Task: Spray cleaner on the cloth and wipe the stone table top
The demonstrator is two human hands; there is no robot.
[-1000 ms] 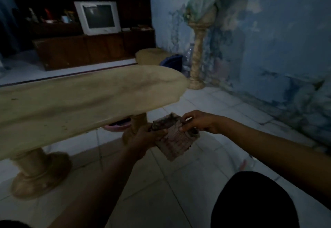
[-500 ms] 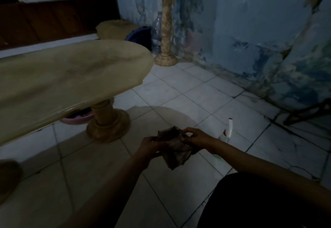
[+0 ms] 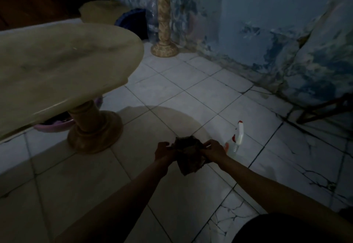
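1. Fingers of both hands pinch the cloth (image 3: 188,155): the left hand (image 3: 163,150) grips its left edge, the right hand (image 3: 214,150) its right edge, and the cloth hangs between them above the tiled floor (image 3: 91,181).
2. Judging by this, the cloth is being readied for spraying. It would go best with one hand keeping the cloth bunched as a pad while the other frees itself for the spray bottle (image 3: 236,143), which stands on the floor just beyond the right hand.
3. Aim the nozzle at the pad, not the tiles.
4. Dark, crumpled and limp, the cloth shows a faint pattern; the dim light hides more.
5. Off to the left, the stone table top (image 3: 63,67) sits pale and bare on its pedestal (image 3: 89,126), not yet wiped.
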